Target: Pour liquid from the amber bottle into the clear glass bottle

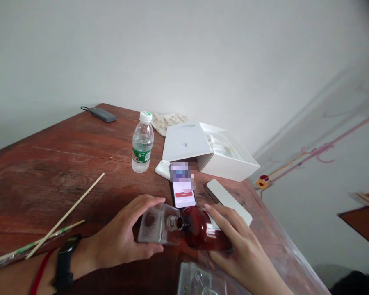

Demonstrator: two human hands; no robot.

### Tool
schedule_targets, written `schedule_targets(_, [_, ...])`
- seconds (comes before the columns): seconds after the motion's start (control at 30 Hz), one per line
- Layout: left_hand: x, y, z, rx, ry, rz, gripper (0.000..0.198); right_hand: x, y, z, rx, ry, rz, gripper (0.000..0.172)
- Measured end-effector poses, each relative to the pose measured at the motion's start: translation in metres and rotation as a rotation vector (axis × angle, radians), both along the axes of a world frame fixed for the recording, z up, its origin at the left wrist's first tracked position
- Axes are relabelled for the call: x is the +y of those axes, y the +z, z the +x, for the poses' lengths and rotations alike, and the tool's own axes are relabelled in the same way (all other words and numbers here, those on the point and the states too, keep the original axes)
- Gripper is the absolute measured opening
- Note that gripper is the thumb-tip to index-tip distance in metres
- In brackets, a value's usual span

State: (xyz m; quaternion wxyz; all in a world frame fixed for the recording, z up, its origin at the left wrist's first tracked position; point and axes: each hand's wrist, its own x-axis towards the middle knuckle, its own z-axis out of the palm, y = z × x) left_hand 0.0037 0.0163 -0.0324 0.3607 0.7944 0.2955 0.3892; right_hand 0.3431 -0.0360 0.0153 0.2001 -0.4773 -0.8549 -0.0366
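My left hand (140, 229) grips a clear, square-sided plastic container (152, 226) between thumb and fingers. Wrapped around a glossy amber bottle (199, 229) is my right hand (233, 235). The bottle lies tilted toward horizontal, its neck pointing left. A clear threaded neck (172, 223) shows against the bottle's dark mouth; whether they touch or one enters the other I cannot tell. Just beyond both hands lies a phone (181, 198) with its screen lit. Nearer to me is a clear plastic package (199, 280), partly cut off by the frame.
A water bottle (142, 149) with a white cap stands upright on the wooden table (89, 143). An open white box (227, 166) sits behind a pale flat slab (230, 203). Wooden sticks (67, 213) lie at left, and a grey power bank (103, 114) near the far edge.
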Motion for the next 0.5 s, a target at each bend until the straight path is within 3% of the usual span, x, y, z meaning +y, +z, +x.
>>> schedule_targets(0.3, [0.0014, -0.0011, 0.0004, 0.014, -0.003, -0.026, 0.08, -0.0006, 0.0045, -0.0065, 0.07, 0.003, -0.058, 0.073])
schedule_targets(0.5, [-0.0005, -0.0006, -0.001, 0.016, 0.034, -0.059, 0.078, -0.0026, -0.0025, -0.0052, 0.182, -0.087, -0.119, 0.065])
